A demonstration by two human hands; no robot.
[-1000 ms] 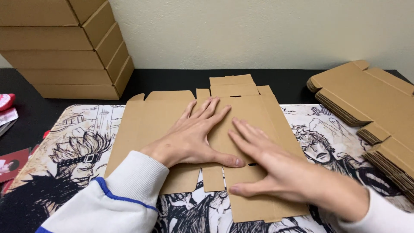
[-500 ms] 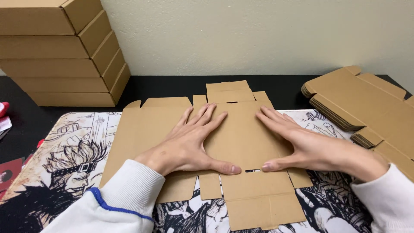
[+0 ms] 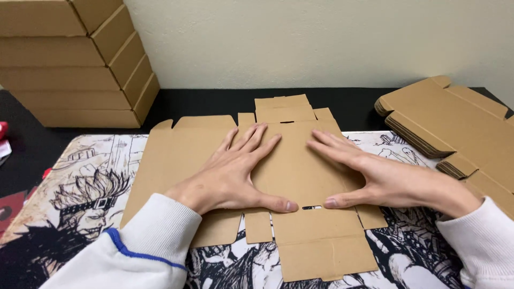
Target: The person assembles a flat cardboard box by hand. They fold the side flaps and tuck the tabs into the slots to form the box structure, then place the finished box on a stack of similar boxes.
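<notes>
A flat, unfolded brown cardboard box blank [image 3: 292, 171] lies on a desk mat printed with black-and-white comic art [image 3: 91, 187]. My left hand [image 3: 235, 174] presses flat on the blank's middle panel, fingers spread and pointing away from me. Beside it, my right hand [image 3: 375, 176] lies flat on the right part of the same panel. The two thumbs nearly meet near a slot at the panel's near edge. Neither hand grips anything. Both arms wear white sleeves, the left with a blue stripe.
A stack of assembled brown cardboard boxes [image 3: 69, 59] stands at the back left against the wall. A pile of flat box blanks [image 3: 455, 128] lies at the right. Red items [image 3: 5, 134] sit at the far left edge on the black table.
My right hand has slid from the near part of the blank to the right side of the middle panel. The left hand stays flat in much the same place.
</notes>
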